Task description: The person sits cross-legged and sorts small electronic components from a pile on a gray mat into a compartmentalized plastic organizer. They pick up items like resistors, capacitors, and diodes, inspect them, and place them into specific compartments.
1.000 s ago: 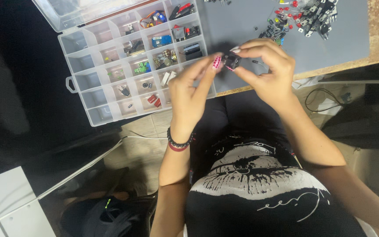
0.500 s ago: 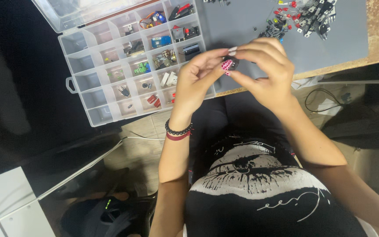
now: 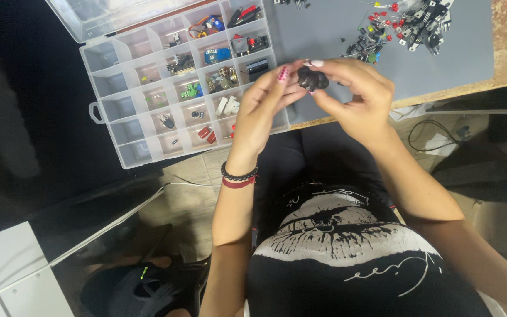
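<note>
Small part (image 3: 312,78) black; organizer box (image 3: 125,130) clear; mat (image 3: 324,35) grey; bracelets (image 3: 239,178) black, red.

Evenly and brightly lit around the left hand (image 3: 268,108) and right hand (image 3: 356,100), without hard shadows or glare. Sharp there. Dim and murky far left of the left hand, slightly soft below.

The person wears a black T-shirt (image 3: 347,258) printed with a large white drawing of lips and a thin looping line of white script beneath it. Both arms are bare. The left wrist carries a bracelet of black beads (image 3: 239,174) and a dark red band (image 3: 239,183) just beside it. The fingernails (image 3: 283,73) are painted pink.
</note>
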